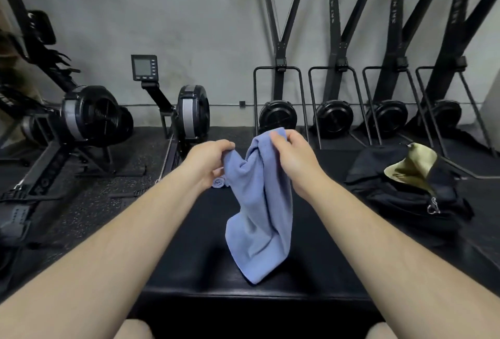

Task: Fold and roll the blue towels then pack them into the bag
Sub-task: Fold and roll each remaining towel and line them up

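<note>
A blue towel point(259, 208) hangs crumpled in the air over a black bench point(189, 244), its lower end touching the bench top. My left hand point(209, 161) pinches one upper corner of it. My right hand point(290, 158) pinches the other upper corner, slightly higher. Behind my left wrist a small rolled blue towel point(218, 182) lies on the bench, mostly hidden. A black bag point(405, 189) with an olive lining lies open on the right end of the bench.
Two rowing machines point(89, 119) stand on the rubber floor to the left and behind the bench. Several ski machines point(335, 114) line the grey back wall. The bag's metal clip point(433, 207) hangs at its front.
</note>
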The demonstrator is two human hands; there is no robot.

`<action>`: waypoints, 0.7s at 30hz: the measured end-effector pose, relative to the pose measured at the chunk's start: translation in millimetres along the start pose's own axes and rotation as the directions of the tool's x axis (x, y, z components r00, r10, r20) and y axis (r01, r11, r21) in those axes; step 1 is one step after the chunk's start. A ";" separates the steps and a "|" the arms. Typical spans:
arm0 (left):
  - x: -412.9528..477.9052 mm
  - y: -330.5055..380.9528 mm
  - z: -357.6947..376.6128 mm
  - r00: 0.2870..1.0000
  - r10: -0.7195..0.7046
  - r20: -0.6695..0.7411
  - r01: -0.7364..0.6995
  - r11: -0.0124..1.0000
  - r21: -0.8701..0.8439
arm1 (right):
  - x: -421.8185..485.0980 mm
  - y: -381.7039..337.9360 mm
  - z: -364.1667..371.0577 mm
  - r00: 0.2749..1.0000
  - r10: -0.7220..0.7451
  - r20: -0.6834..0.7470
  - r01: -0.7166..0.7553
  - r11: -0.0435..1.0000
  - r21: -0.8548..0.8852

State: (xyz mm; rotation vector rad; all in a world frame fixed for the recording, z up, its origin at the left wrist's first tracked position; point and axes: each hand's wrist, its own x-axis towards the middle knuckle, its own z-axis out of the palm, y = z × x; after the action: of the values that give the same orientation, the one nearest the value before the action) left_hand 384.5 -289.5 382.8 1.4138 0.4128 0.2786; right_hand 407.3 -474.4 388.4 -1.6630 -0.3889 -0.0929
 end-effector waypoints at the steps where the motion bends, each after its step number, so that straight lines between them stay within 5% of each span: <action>1: 4.3 3.4 -6.6 0.998 0.034 -0.052 -0.033 0.999 0.009 | 3.2 0.4 -5.2 0.999 0.018 -0.050 -0.018 1.000 -0.009; 10: 24.2 42.5 -54.7 0.877 0.416 -0.240 -0.399 0.909 0.117 | 28.4 -9.8 -45.2 0.971 0.152 -0.185 -0.136 0.986 0.095; 15: 20.3 58.5 -62.2 0.844 0.459 -0.278 -0.442 0.888 0.126 | 35.8 -20.9 -48.4 0.959 0.191 -0.211 -0.128 0.951 0.281; 21: 10.9 71.4 -63.0 0.802 0.481 -0.355 -0.490 0.869 0.069 | 41.0 -32.6 -54.5 0.955 0.207 -0.214 -0.135 0.941 0.309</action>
State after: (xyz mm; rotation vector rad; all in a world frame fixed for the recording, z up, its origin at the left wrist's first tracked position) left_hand 370.7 -218.4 445.7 1.4279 0.3344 0.9774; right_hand 444.8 -516.9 438.5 -1.3660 -0.0628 -0.1032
